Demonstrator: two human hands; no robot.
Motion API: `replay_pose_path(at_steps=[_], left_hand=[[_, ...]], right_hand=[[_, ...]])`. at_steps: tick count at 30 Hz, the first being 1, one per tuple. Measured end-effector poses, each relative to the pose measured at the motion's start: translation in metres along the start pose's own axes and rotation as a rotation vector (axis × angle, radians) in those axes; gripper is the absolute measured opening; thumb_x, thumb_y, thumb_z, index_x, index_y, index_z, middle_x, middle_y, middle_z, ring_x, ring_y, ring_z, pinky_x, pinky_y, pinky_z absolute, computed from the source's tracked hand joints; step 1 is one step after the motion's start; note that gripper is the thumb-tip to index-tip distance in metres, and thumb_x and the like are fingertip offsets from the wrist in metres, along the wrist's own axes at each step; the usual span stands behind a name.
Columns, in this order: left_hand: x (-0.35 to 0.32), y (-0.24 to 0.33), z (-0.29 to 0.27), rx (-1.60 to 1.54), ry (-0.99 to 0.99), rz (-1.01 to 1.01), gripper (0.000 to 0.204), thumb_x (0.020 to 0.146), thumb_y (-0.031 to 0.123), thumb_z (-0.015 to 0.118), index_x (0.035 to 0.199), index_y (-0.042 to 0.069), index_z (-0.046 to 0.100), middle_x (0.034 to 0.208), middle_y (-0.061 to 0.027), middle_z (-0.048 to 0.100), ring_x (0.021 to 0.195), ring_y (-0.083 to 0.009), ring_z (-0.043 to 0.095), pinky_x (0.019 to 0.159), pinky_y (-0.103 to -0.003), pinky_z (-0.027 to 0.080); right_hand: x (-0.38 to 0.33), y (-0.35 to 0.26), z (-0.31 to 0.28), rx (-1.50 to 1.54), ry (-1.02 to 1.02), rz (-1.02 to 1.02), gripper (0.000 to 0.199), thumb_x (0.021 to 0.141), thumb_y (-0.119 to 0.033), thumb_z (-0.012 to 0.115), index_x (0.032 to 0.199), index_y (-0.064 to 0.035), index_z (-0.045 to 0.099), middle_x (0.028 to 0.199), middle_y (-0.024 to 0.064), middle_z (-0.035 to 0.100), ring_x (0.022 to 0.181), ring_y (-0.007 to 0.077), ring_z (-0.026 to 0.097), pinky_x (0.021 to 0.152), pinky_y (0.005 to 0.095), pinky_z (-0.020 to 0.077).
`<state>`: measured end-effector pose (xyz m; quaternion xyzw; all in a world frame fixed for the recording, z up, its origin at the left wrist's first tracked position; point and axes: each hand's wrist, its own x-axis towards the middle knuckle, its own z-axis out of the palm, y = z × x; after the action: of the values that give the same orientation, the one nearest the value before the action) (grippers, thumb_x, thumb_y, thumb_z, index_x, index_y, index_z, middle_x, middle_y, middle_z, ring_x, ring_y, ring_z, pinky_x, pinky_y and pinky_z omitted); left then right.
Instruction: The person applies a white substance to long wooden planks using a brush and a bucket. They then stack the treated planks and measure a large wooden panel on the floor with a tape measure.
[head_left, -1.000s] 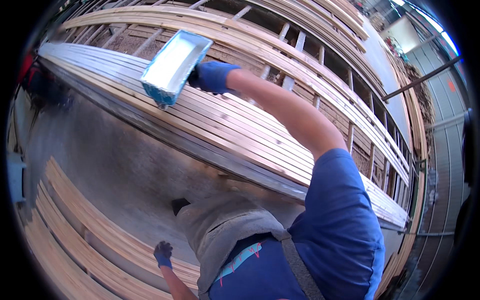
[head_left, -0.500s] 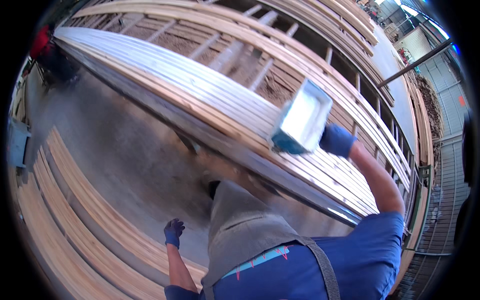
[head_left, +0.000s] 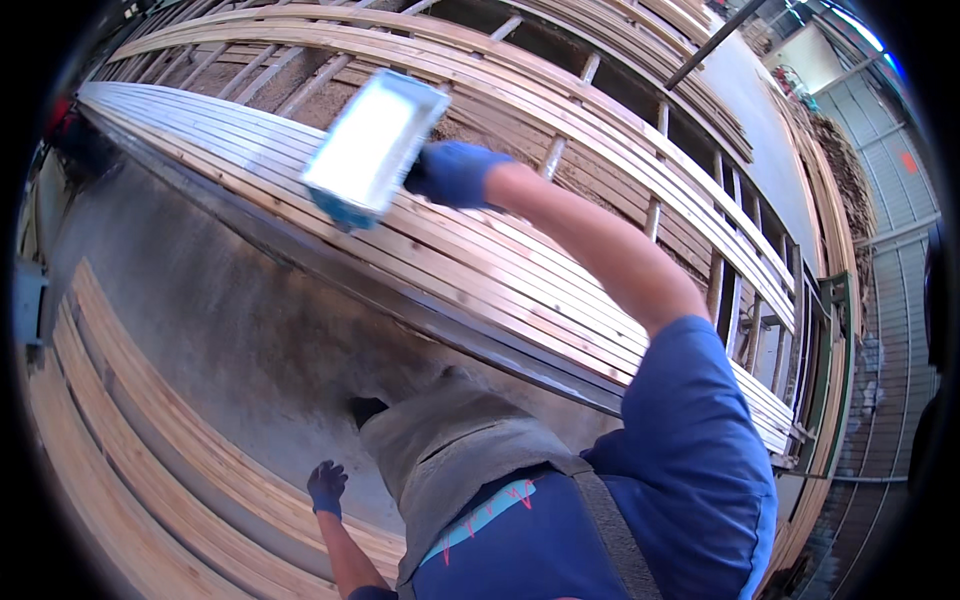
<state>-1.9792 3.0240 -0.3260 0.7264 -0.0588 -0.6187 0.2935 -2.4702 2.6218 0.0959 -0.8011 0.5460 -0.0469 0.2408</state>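
Note:
My right hand, in a blue glove, is closed at the right side of a rectangular teal box with a bright whitish inside. Its grip point is mostly hidden behind the glove. The box is tilted over a row of long narrow wooden boards laid side by side; whether it touches them I cannot tell. Toward the far left the boards look pale and whitish. Down by my side, my gloved left hand hangs with its fingers apart, holding nothing.
A metal edge runs along the near side of the boards. Beyond them, a slatted rack carries more long timbers. Boards lie on the concrete floor at the left. A person stands at far left.
My right hand has carried the box left along the boards, with the arm stretching out farther. The left hand still hangs low, a little farther left in view.

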Motion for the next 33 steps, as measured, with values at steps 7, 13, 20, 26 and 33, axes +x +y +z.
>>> replay_pose_path(at_steps=[7, 13, 20, 26, 33], left_hand=[[-0.13, -0.072, 0.121, 0.168, -0.121, 0.079, 0.034, 0.096, 0.039, 0.058, 0.118, 0.014, 0.064, 0.099, -0.0103, 0.074, 0.071, -0.0219, 0.07, 0.058, -0.032, 0.05], [-0.159, -0.298, 0.152, -0.084, -0.119, -0.092, 0.031, 0.093, 0.037, 0.061, 0.114, 0.014, 0.065, 0.096, -0.0108, 0.073, 0.071, -0.0235, 0.069, 0.058, -0.037, 0.048], [-0.272, -0.513, 0.175, -0.059, -0.149, -0.358, 0.035, 0.097, 0.039, 0.049, 0.117, 0.014, 0.061, 0.097, -0.0134, 0.072, 0.071, -0.0296, 0.067, 0.056, -0.043, 0.045], [-0.323, -0.583, 0.264, -0.144, 0.073, -0.101, 0.035, 0.098, 0.036, 0.055, 0.117, 0.007, 0.06, 0.092, -0.0155, 0.07, 0.062, -0.0258, 0.061, 0.053, -0.036, 0.046], [-0.45, -0.643, 0.411, 0.195, -0.151, 0.002, 0.034, 0.097, 0.034, 0.06, 0.117, 0.008, 0.064, 0.095, -0.0137, 0.073, 0.066, -0.0203, 0.068, 0.051, -0.026, 0.046]], right_hand=[[-0.332, 0.13, 0.001, -0.116, -0.08, 0.169, 0.015, 0.09, -0.013, 0.058, 0.097, -0.0038, 0.066, 0.084, 0.0226, 0.068, 0.08, 0.0398, 0.067, 0.072, 0.0461, 0.055], [-0.534, 0.211, 0.006, -0.231, -0.12, 0.215, 0.017, 0.086, -0.013, 0.061, 0.099, -0.006, 0.069, 0.086, 0.0226, 0.068, 0.08, 0.0422, 0.066, 0.073, 0.0475, 0.0547], [-0.488, 0.209, 0.015, -0.141, -0.045, 0.02, 0.026, 0.095, -0.027, 0.056, 0.11, -0.0099, 0.068, 0.101, 0.0186, 0.07, 0.095, 0.0359, 0.068, 0.082, 0.0449, 0.054], [-0.605, 0.255, 0.004, 0.022, -0.056, 0.04, 0.032, 0.095, -0.034, 0.058, 0.109, -0.0058, 0.066, 0.096, 0.0153, 0.071, 0.081, 0.0279, 0.069, 0.076, 0.04, 0.0553], [-0.894, 0.373, 0.004, -0.108, -0.187, 0.151, 0.02, 0.092, -0.019, 0.06, 0.101, -0.0029, 0.066, 0.089, 0.0222, 0.069, 0.084, 0.0383, 0.068, 0.076, 0.047, 0.0546]])
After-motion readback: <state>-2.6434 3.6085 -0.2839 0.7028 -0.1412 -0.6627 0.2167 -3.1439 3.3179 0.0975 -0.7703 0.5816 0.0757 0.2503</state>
